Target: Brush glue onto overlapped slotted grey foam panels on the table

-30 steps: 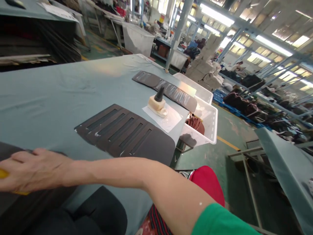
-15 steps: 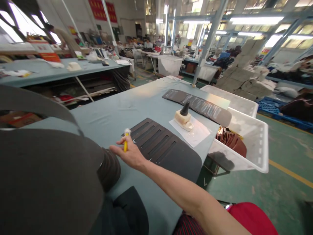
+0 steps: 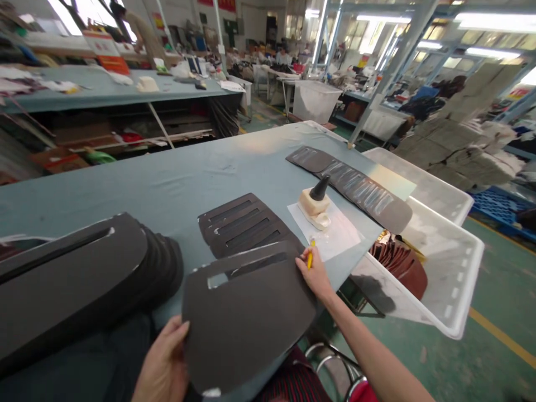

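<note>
A dark brown flat panel (image 3: 247, 312) with one long slot lies over the near table edge, partly covering a slotted dark template (image 3: 245, 223). My left hand (image 3: 165, 363) grips the panel's near left edge. My right hand (image 3: 315, 273) rests on the panel's right edge and holds a small yellow brush (image 3: 310, 258). A cream glue pot with a black cone cap (image 3: 316, 201) stands on a white sheet (image 3: 330, 229) just beyond my right hand. A thick stack of similar dark panels (image 3: 84, 279) lies at the left.
A long dark strip with glue streaks (image 3: 355, 187) lies at the far right of the blue-grey table (image 3: 167, 173). White plastic bins (image 3: 444, 268) stand beside the table, one holding brown leather pieces (image 3: 397, 262). Other work tables and a person stand far behind.
The view turned left and steadied. A dark panel has come from the stack onto the slotted template, my left hand has appeared at its edge, and my right hand with the brush moved right.
</note>
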Demonstrator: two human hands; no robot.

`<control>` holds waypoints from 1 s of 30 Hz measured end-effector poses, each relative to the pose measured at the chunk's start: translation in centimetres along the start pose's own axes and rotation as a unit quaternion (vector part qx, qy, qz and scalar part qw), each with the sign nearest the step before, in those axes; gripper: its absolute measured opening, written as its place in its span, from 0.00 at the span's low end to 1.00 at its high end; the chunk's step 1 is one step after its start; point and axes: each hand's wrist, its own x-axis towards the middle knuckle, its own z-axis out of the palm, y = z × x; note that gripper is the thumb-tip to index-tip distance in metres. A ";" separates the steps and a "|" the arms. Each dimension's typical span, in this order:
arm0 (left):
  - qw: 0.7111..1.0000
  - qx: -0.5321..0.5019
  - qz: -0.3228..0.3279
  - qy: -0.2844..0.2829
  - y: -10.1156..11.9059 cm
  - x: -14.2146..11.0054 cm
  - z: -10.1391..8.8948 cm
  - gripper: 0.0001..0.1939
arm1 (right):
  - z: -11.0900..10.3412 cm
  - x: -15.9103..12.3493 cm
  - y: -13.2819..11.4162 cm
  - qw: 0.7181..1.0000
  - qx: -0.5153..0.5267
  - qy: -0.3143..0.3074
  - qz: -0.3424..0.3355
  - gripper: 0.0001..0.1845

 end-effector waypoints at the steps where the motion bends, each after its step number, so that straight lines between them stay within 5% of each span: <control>1: 0.999 0.002 -0.023 -0.042 -1.2 -0.8 0.7 0.19 | -1.7 0.4 1.5 0.998 -0.061 0.011 -0.012 0.11; 5: 0.976 0.046 -0.100 -0.190 -7.3 -2.8 3.8 0.21 | -5.7 1.3 6.5 0.978 -0.204 -0.002 -0.050 0.08; 11: 0.987 0.115 -0.044 -0.099 -13.4 -3.0 6.3 0.29 | -5.9 2.5 10.5 0.957 -0.285 -0.015 -0.061 0.06; 22: 0.942 0.317 0.102 -0.045 -14.9 -3.8 7.8 0.29 | -5.2 4.7 12.0 0.939 -0.323 -0.059 -0.103 0.05; 30: 0.933 0.327 0.143 -0.046 -14.4 -3.9 7.8 0.24 | -4.9 4.9 12.7 0.917 -0.374 -0.068 -0.119 0.07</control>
